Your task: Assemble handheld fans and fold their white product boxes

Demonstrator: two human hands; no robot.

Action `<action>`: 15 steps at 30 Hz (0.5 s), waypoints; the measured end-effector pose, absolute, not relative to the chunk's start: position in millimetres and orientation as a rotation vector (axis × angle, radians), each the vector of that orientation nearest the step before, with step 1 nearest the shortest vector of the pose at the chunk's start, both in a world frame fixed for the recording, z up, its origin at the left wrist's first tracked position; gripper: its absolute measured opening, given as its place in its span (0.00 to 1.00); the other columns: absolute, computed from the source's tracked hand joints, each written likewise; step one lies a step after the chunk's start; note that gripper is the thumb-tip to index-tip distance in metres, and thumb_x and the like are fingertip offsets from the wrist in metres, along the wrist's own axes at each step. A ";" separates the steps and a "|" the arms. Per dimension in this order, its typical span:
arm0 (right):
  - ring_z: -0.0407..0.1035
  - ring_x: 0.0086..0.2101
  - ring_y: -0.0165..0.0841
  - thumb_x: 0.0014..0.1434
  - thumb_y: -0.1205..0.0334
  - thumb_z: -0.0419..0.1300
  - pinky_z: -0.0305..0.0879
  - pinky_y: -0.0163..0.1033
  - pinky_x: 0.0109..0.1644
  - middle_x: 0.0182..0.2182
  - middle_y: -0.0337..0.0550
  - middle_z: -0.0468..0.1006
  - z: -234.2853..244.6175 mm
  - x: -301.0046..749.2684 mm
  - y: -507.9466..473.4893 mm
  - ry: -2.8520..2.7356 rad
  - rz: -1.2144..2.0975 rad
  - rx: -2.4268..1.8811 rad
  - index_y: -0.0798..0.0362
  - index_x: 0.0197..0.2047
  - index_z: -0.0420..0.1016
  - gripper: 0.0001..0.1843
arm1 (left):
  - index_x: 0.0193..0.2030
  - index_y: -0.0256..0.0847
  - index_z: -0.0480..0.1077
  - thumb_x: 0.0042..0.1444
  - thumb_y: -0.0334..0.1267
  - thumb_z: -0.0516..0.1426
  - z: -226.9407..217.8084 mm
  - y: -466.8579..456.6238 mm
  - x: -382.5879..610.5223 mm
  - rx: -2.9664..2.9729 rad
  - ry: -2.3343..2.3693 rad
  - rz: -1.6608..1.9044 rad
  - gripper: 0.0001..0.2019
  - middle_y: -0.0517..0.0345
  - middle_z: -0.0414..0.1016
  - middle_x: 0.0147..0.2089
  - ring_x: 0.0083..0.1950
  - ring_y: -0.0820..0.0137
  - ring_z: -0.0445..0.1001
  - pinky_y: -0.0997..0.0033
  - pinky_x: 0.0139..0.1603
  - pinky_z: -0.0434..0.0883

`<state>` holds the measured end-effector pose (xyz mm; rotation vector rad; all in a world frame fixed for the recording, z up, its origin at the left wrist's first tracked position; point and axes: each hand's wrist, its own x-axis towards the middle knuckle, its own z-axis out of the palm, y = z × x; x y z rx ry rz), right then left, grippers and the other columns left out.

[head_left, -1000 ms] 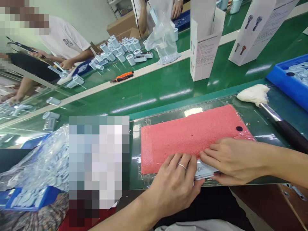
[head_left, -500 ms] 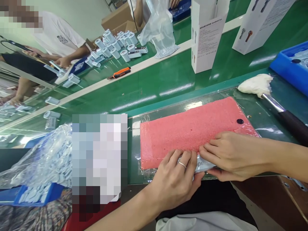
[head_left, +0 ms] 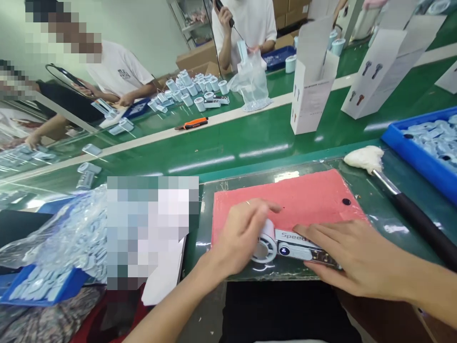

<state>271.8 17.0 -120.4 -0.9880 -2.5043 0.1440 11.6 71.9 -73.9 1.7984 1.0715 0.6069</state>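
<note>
A pale blue-grey handheld fan (head_left: 297,251) lies on its side at the front edge of a pink foam pad (head_left: 285,197). Its round head points left, and a small round display shows on the handle. My left hand (head_left: 241,231) is curled around the fan's head, with the forefinger stretched out over the pad. At the handle's other end, my right hand (head_left: 344,252) grips it between thumb and fingers. Dark parts show in an uncovered section of the handle near the right thumb. On the pad's right side sits a small black disc (head_left: 346,202).
A hammer (head_left: 396,193) with a white-wrapped head lies right of the pad, near a blue tray (head_left: 396,136) of pale parts. White boxes (head_left: 309,102) stand behind. Left are a bag of parts (head_left: 80,228) and another blue bin (head_left: 67,288). Co-workers sit across the green bench (head_left: 200,155).
My left hand has shifted left onto the fan's head, and more of the fan shows, including its display. My right hand has moved slightly down and lies flatter over the handle. The view has tilted up.
</note>
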 end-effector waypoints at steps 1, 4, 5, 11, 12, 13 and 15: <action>0.77 0.33 0.34 0.83 0.53 0.44 0.60 0.43 0.31 0.40 0.39 0.81 -120.5 268.8 14.2 -2.459 0.164 -1.017 0.55 0.63 0.65 0.18 | 0.55 0.40 0.79 0.81 0.52 0.43 -73.5 76.0 11.8 1.684 1.086 0.702 0.26 0.52 0.81 0.53 0.50 0.63 0.80 0.62 0.55 0.74; 0.79 0.33 0.33 0.83 0.52 0.47 0.63 0.39 0.31 0.39 0.38 0.82 -123.0 257.9 11.2 -2.305 0.219 -1.140 0.53 0.63 0.65 0.17 | 0.62 0.44 0.74 0.81 0.53 0.45 -74.1 82.6 8.1 1.526 1.104 0.873 0.22 0.53 0.77 0.62 0.57 0.64 0.78 0.63 0.59 0.75; 0.78 0.30 0.32 0.83 0.51 0.47 0.62 0.39 0.29 0.35 0.35 0.80 -124.1 254.0 12.6 -2.246 0.237 -1.191 0.52 0.61 0.66 0.16 | 0.65 0.46 0.71 0.79 0.51 0.48 -74.2 82.9 3.9 1.555 1.130 0.898 0.20 0.54 0.74 0.66 0.62 0.63 0.76 0.62 0.64 0.74; 0.68 0.21 0.34 0.82 0.39 0.41 0.55 0.37 0.24 0.22 0.32 0.70 -117.7 226.5 62.5 -1.930 0.532 -1.742 0.50 0.46 0.69 0.27 | 0.74 0.47 0.62 0.73 0.53 0.49 -86.5 66.8 -72.6 2.086 1.839 0.764 0.27 0.51 0.67 0.73 0.72 0.53 0.68 0.41 0.73 0.66; 0.71 0.24 0.34 0.83 0.41 0.40 0.59 0.36 0.26 0.25 0.34 0.73 -113.9 219.8 79.7 -1.917 0.595 -1.843 0.50 0.47 0.69 0.27 | 0.74 0.42 0.62 0.71 0.55 0.47 -94.6 61.8 -91.7 2.153 2.013 0.701 0.31 0.48 0.67 0.73 0.73 0.48 0.66 0.36 0.73 0.65; 0.73 0.27 0.34 0.84 0.43 0.40 0.62 0.36 0.28 0.28 0.36 0.75 -109.9 212.0 99.2 -1.911 0.625 -1.927 0.51 0.49 0.70 0.25 | 0.74 0.37 0.63 0.70 0.56 0.45 -104.8 56.5 -110.7 2.179 2.196 0.627 0.34 0.44 0.67 0.73 0.73 0.43 0.65 0.32 0.72 0.63; 0.73 0.29 0.34 0.84 0.49 0.46 0.67 0.37 0.32 0.31 0.39 0.76 -102.8 194.0 143.2 -1.904 0.553 -2.025 0.55 0.51 0.71 0.21 | 0.75 0.30 0.62 0.69 0.58 0.44 -128.6 46.3 -144.8 2.142 2.510 0.396 0.39 0.37 0.64 0.74 0.75 0.33 0.59 0.25 0.72 0.59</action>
